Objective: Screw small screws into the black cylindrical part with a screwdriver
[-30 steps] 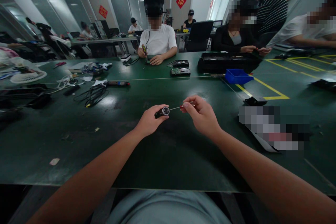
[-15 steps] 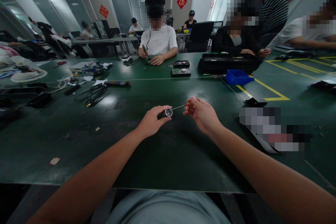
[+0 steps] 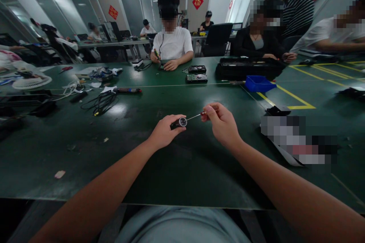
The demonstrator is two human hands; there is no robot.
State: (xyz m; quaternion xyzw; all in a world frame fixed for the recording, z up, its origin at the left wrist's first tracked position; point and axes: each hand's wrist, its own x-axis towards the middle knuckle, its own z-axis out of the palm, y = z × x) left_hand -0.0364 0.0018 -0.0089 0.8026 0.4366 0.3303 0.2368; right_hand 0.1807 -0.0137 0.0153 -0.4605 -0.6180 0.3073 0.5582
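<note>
- Screwdriver [image 3: 194,116]: silver shaft, red handle (what shows of it, anyway)
- Tube [image 3: 175,124]: black with a silver rim
- Table [image 3: 85,152]: dark green, yellow lines [image 3: 300,107]
- Bin [image 3: 259,83]: blue
- Door sign [image 3: 197,1]: red, gold lettering
- Top [image 3: 300,14]: black with white stripes

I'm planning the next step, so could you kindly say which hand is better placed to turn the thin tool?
Probably the right hand: it grips the thin tool, which points at the open end of the dark cylinder. The left hand is occupied holding that cylinder.
</note>
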